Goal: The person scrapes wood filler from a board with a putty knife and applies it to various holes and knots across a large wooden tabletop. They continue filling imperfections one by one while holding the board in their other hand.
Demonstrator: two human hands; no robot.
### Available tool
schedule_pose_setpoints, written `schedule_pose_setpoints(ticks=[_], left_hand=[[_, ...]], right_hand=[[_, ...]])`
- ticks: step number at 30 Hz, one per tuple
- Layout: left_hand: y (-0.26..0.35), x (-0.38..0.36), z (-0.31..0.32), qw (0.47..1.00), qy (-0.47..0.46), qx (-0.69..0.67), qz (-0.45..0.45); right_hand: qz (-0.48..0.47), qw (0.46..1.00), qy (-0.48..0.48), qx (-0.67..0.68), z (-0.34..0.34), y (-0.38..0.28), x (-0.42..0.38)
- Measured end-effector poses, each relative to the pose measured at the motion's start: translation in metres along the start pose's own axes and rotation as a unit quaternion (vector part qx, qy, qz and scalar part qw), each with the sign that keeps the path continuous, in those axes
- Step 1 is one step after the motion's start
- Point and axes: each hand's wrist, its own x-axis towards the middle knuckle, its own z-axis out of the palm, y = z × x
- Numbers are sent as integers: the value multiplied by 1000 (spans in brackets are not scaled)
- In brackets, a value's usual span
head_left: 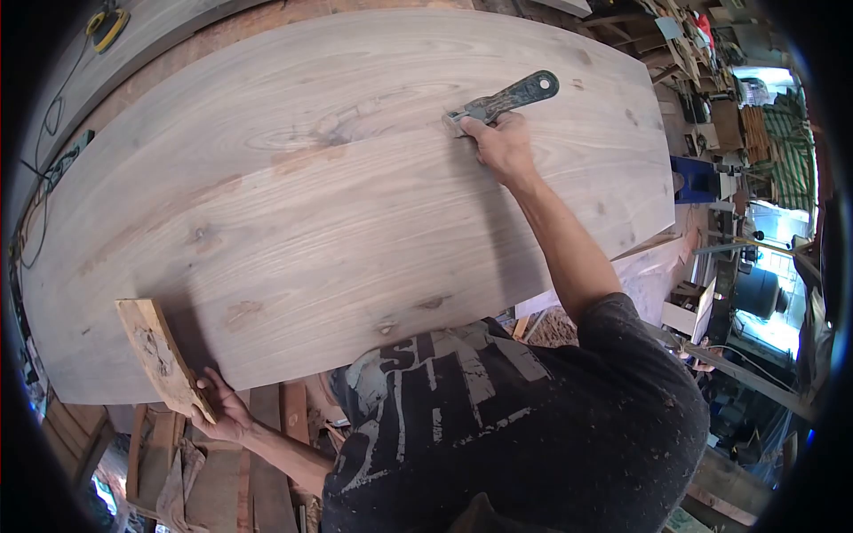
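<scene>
My right hand [506, 147] grips a putty knife [511, 98] with a dark handle, its blade against the surface of a large pale wooden slab [355, 222]. Out past the slab's near left edge, my left hand [225, 410] is closed around the lower end of a small wooden board [160, 355]. On that board's face sits a smear of greyish-brown paste [158, 351]. Brownish patches [306, 158] run along the grain of the slab, and darker knots dot it.
A yellow-and-black sander [108, 29] rests on another plank at the upper left, its cord trailing down the side. Wood pieces [164, 453] lie below the slab's near edge. Beyond the right end stand a blue object [696, 180] and cluttered shelving.
</scene>
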Motion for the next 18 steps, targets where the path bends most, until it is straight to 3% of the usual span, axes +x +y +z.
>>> schedule_pose_setpoints(ticks=[4, 8, 10, 14, 18], left_hand=[[1, -1, -4, 1000, 9, 2, 7], [1, 0, -3, 1000, 17, -4, 5], [-1, -2, -3, 999, 35, -4, 19], [-2, -3, 3, 999, 31, -3, 13], [-3, -1, 6, 999, 30, -14, 13]], right_hand=[[-72, 997, -24, -22, 22, -8, -10], [-71, 995, -64, -19, 46, -27, -16], [-24, 998, -49, 9, 48, -36, -7], [-82, 996, -44, -8, 65, -49, 14], [-66, 996, -51, -36, 76, -42, 32]])
